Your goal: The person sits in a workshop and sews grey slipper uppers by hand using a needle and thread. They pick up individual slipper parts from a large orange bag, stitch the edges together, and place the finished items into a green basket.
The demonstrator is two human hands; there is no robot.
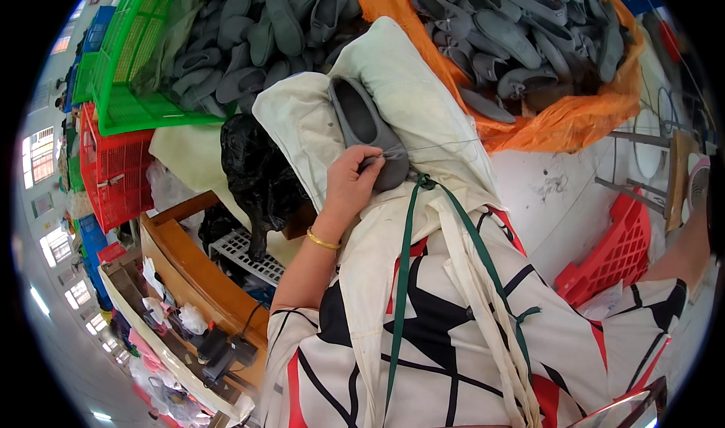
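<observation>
Workroom w/ windows (38, 158) along far l. side. Upper l.: green crate (121, 114); shoe pile (283, 27) just r. of it. Upper r.: orange sack (596, 118), open-topped, holding more grey footwear (513, 39). Mid l.: red crate (113, 175), black plastic bag (253, 163), wooden drawer (192, 265).

Item: grey shoe (351, 129), qty 1, lying sole-down on white cushion (302, 114) in front of person, approx. ctr. of view.

L. hand (351, 179): grip narrow, thumb & forefinger pinched together on shoe's front upper, nr. small bow; other fingers curled. Gold bracelet (323, 241) on wrist. Thin thread (445, 145) runs r. from bow area. R. forearm (683, 247) reaches out to far r. edge; its hand out of view, grip can't be told.

Orient.: toe twd. person & slightly r., heel away, upper l.; opening faces up. Long axis diag., upper l. to lower r., steeper than level.
</observation>
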